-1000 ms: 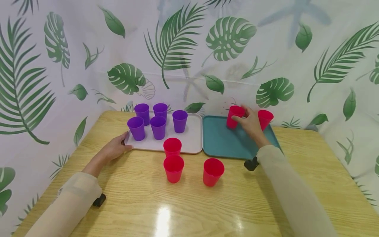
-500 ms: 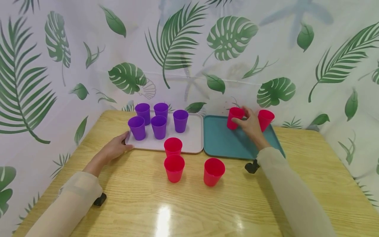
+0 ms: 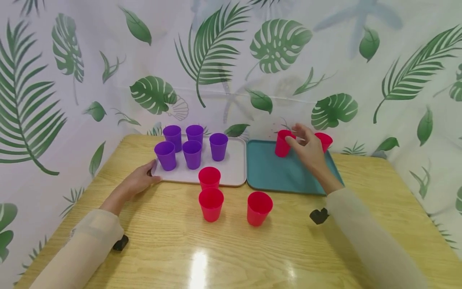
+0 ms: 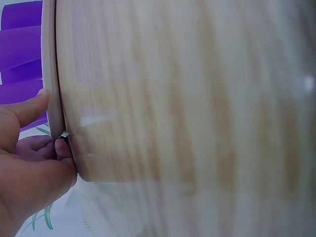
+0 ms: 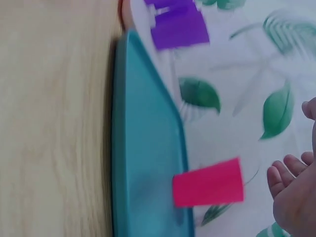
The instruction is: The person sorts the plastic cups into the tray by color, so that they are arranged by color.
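The right hand [image 3: 308,148], which held the red cup [image 3: 282,147] near the teal tray's [image 3: 274,174] far edge 0.5 s ago, has let go. It has moved rightward over the teal tray, covering more of the 2nd red cup [image 3: 325,140] near that tray's far right corner. Before the teal tray, the sleeve [image 3: 371,233] and black wrist camera [image 3: 319,216] have shifted rightward and nearer the person.

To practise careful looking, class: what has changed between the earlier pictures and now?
The right hand has let go of the left red cup on the teal tray and drawn away rightward. The left hand still grips the white tray; the other cups stay put.
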{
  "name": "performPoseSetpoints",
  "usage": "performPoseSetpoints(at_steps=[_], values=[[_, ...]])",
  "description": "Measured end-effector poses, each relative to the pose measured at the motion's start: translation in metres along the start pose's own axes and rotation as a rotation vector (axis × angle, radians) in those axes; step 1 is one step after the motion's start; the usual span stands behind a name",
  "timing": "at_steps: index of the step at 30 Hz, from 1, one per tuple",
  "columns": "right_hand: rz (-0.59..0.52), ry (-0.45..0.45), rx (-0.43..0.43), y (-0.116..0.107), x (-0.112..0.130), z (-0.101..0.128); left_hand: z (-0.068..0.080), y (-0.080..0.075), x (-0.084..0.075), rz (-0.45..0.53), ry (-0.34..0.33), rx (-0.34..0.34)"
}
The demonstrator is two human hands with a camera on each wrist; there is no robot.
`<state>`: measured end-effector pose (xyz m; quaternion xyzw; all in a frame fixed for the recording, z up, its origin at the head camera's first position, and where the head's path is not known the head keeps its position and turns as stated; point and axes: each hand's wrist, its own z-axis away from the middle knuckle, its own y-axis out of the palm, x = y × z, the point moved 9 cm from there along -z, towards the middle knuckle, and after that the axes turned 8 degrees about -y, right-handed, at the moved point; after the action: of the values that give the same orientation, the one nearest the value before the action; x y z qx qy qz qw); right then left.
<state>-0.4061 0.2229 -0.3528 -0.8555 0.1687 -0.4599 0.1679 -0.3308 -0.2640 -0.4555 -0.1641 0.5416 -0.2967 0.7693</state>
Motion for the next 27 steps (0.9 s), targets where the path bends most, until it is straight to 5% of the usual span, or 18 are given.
performPoseSetpoints(at_steps=[14, 27], values=[[-0.084, -0.015, 0.296, 0.02, 0.065, 0.05, 0.001, -0.001, -0.002, -0.002, 0.0, -0.005], [-0.188, -0.086, 0.382, 0.04, 0.077, 0.088, 0.002, -0.001, -0.002, 0.0, -0.008, -0.001]])
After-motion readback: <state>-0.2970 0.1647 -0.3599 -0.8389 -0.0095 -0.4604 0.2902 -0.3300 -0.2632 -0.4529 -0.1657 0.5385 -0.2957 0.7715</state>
